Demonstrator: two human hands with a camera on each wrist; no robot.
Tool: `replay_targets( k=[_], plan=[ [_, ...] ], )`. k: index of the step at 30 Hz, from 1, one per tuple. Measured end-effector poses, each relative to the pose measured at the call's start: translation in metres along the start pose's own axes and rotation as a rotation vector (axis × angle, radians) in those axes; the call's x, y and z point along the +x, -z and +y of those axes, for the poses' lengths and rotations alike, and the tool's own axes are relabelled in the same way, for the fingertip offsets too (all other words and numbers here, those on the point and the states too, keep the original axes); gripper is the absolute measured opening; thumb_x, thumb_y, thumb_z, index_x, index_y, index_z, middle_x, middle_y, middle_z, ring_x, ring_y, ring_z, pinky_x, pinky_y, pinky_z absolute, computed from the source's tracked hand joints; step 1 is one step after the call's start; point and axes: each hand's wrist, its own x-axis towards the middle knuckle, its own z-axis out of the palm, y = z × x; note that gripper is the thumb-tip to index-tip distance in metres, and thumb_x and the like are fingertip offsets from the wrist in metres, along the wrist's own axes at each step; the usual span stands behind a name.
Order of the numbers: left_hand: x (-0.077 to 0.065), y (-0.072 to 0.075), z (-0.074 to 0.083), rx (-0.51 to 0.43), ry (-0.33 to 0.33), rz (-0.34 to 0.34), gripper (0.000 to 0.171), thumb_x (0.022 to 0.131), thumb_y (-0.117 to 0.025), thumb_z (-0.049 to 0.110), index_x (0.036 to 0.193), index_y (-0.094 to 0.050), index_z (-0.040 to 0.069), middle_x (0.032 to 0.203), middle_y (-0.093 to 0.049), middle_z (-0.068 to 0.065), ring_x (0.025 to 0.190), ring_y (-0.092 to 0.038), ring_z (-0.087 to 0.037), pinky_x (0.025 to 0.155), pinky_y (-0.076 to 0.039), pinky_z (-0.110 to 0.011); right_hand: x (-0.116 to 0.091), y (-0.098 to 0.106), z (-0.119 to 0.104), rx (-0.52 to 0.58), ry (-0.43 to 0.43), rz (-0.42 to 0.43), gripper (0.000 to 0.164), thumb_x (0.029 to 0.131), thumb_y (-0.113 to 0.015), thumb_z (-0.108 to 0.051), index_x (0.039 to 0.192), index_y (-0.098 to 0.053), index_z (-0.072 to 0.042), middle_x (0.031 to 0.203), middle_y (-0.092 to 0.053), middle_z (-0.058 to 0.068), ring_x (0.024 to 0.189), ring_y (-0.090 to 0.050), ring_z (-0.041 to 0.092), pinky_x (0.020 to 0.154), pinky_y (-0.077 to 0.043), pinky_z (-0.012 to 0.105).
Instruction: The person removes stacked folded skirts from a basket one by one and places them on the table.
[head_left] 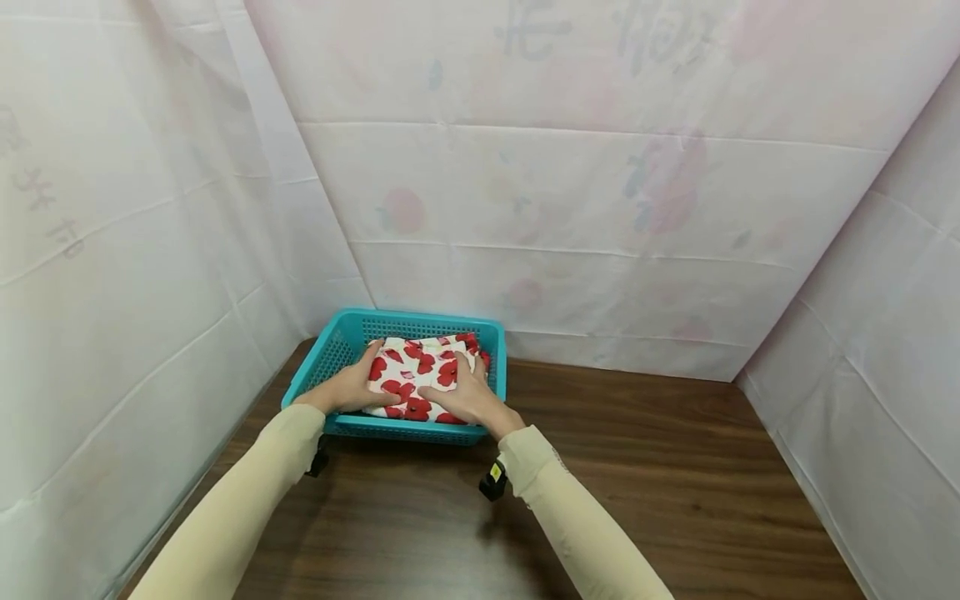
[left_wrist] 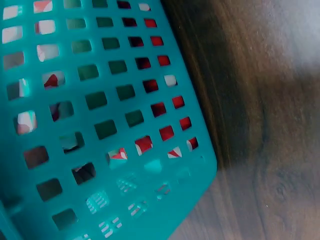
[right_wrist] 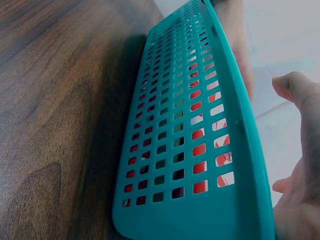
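Folded fabric (head_left: 420, 375), white with red flower prints, lies inside a turquoise plastic basket (head_left: 491, 333). My left hand (head_left: 352, 385) reaches over the front left of the rim, its fingers along the fabric's left side and its thumb stretched over the front part. On the opposite side, my right hand (head_left: 472, 396) rests on the fabric with spread fingers, thumb pointing inward. Seen from the right wrist, that hand (right_wrist: 300, 115) is above the rim with thumb and finger apart. Red and white patches show through the basket wall (left_wrist: 125, 107); the left hand is hidden in the left wrist view.
The basket stands on a dark wooden table (head_left: 637, 467), near its back left corner. White printed sheeting (head_left: 525, 208) hangs behind it, with more along both sides. Small black wrist devices (head_left: 492, 481) sit below the forearms.
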Motion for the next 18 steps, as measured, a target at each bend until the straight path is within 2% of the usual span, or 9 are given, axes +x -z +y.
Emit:
replay_targets(
  k=[4,8,13,18],
  plan=[
    [0.0004,0.001,-0.0019,0.029,-0.087,0.038,0.106,0.088,-0.079,0.045,0.166,-0.013,0.018,0.164,-0.028,-0.03,0.145,-0.032,-0.056,0.108,-0.037,-0.076,0.0018,-0.0016,0.0,0.004,-0.012,-0.007,0.111,0.084,-0.067,-0.071,0.166,-0.014,-0.018,0.173,-0.004,0.018,0.155,-0.022,0.043,0.113,-0.037,0.069],
    [-0.0024,0.0027,-0.0018,0.036,-0.101,0.066,0.093,0.089,-0.08,0.036,0.163,-0.028,0.016,0.161,-0.033,-0.03,0.143,-0.034,-0.055,0.106,-0.039,-0.075,0.0014,-0.0023,-0.0002,0.003,-0.015,-0.018,0.111,0.084,-0.066,-0.072,0.166,-0.015,-0.017,0.173,-0.004,0.019,0.155,-0.022,0.044,0.114,-0.035,0.07],
    [-0.0073,0.0049,-0.0049,0.028,-0.085,0.095,0.092,0.089,-0.08,0.037,0.162,-0.03,0.013,0.16,-0.035,-0.03,0.142,-0.035,-0.053,0.106,-0.041,-0.073,0.0016,-0.0026,-0.0012,0.012,-0.044,-0.018,0.113,0.083,-0.066,-0.073,0.166,-0.014,-0.016,0.172,-0.01,0.019,0.154,-0.023,0.046,0.114,-0.034,0.071],
    [-0.0089,0.0046,-0.0066,0.017,-0.07,0.076,0.095,0.09,-0.079,0.04,0.162,-0.025,0.01,0.161,-0.031,-0.031,0.143,-0.034,-0.054,0.107,-0.041,-0.072,0.0008,-0.0018,0.0011,0.036,-0.061,-0.031,0.112,0.085,-0.07,-0.066,0.165,-0.014,-0.013,0.167,-0.028,0.018,0.149,-0.034,0.041,0.112,-0.041,0.066]
  ],
)
